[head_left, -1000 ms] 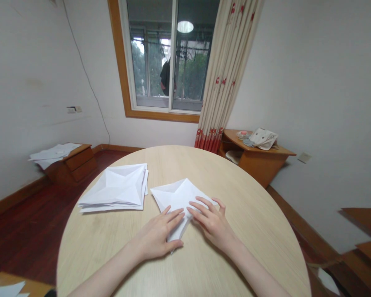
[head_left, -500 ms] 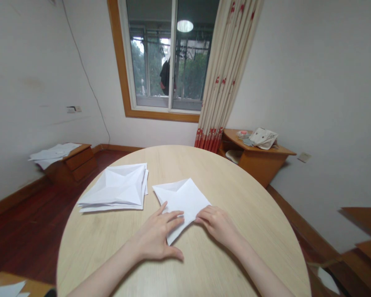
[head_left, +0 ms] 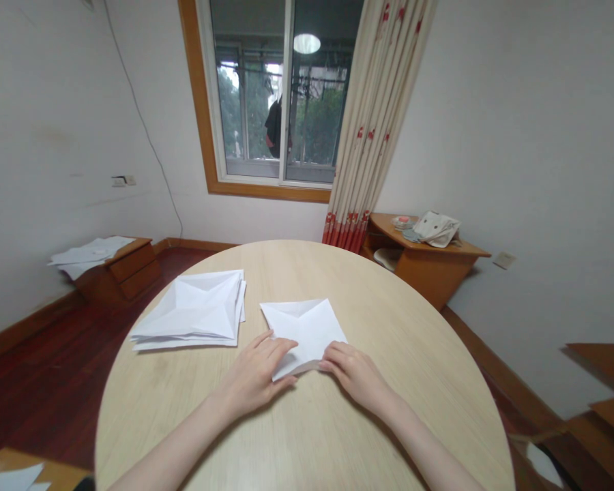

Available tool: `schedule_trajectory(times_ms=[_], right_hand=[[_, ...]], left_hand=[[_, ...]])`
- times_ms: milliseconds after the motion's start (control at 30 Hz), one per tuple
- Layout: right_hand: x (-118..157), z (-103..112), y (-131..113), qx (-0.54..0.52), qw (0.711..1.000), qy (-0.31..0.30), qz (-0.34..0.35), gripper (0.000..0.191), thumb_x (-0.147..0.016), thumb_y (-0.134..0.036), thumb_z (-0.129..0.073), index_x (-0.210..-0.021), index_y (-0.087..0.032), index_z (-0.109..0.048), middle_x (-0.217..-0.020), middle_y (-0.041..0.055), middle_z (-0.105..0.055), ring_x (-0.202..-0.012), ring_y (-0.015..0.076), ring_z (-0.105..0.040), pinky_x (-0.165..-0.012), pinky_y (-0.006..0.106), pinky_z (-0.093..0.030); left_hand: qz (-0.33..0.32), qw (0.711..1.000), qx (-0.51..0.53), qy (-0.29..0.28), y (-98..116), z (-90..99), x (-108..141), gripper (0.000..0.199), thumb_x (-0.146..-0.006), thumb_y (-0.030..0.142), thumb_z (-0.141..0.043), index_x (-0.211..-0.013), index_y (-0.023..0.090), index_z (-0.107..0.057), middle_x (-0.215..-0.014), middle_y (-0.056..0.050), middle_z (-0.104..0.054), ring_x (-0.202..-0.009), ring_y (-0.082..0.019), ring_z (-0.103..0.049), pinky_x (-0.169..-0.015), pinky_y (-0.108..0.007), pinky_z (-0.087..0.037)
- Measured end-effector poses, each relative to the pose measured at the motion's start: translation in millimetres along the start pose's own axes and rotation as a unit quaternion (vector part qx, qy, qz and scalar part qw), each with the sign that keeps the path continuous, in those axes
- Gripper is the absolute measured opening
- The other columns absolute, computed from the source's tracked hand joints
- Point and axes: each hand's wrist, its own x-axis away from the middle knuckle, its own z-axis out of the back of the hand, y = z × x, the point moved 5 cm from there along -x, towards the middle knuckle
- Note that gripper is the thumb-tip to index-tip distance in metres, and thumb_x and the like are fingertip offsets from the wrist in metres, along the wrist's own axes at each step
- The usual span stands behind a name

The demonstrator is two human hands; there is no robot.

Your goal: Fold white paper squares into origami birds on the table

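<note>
Tabletop: paper between left hand, grip unclear, and right hand, closed on corner.

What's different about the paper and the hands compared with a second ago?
The folded paper has turned clockwise, its near corner swinging left and away from the person. The right hand, earlier spread over it, now appears to grip its near right corner. The left hand has shifted slightly forward. The paper stack stayed put.
</note>
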Motion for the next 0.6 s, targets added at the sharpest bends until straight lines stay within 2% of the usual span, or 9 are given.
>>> schedule_trajectory(times_ms=[200,300,400,600], right_hand=[[-1.6,-4.8,-4.0,0.008,1.0,0.013,-0.014,0.014,-0.094,-0.02,-0.049,-0.082,-0.019,-0.056,-0.089,0.0056,-0.062,-0.086,0.0211,-0.058,-0.074,0.03,-0.044],[-1.4,-6.3,-2.9,0.007,1.0,0.017,-0.021,0.014,-0.094,-0.019,-0.047,-0.082,-0.019,-0.055,-0.091,0.0059,-0.061,-0.086,0.021,-0.058,-0.074,0.031,-0.044],[-0.8,-5.9,-1.9,-0.007,0.999,0.021,-0.028,0.016,-0.095,-0.021,-0.045,-0.081,-0.02,-0.053,-0.089,0.0054,-0.06,-0.085,0.0206,-0.058,-0.073,0.03,-0.043],[-1.4,-1.6,-3.4,-0.074,0.995,0.026,-0.055,0.017,-0.093,-0.026,-0.048,-0.078,-0.02,-0.051,-0.084,0.0034,-0.06,-0.078,0.0182,-0.057,-0.069,0.028,-0.042]], left_hand=[[0.047,0.998,-0.027,0.036,-7.6,2.9,0.6,0.044,-0.092,0.041,-0.054,-0.128,0.019,-0.043,-0.106,-0.009,-0.067,-0.098,-0.025,-0.063,-0.088,-0.04,-0.048],[0.076,0.994,-0.03,0.068,-11.1,5.0,1.3,0.047,-0.091,0.043,-0.055,-0.13,0.019,-0.043,-0.098,-0.007,-0.068,-0.088,-0.024,-0.064,-0.078,-0.036,-0.049],[0.103,0.989,-0.034,0.098,-15.5,6.4,2.6,0.047,-0.092,0.043,-0.053,-0.131,0.019,-0.043,-0.094,-0.005,-0.068,-0.083,-0.023,-0.064,-0.077,-0.036,-0.049],[0.15,0.978,-0.027,0.14,-21.7,2.8,5.3,0.046,-0.093,0.044,-0.051,-0.131,0.019,-0.041,-0.099,-0.009,-0.066,-0.088,-0.025,-0.062,-0.08,-0.04,-0.048]])
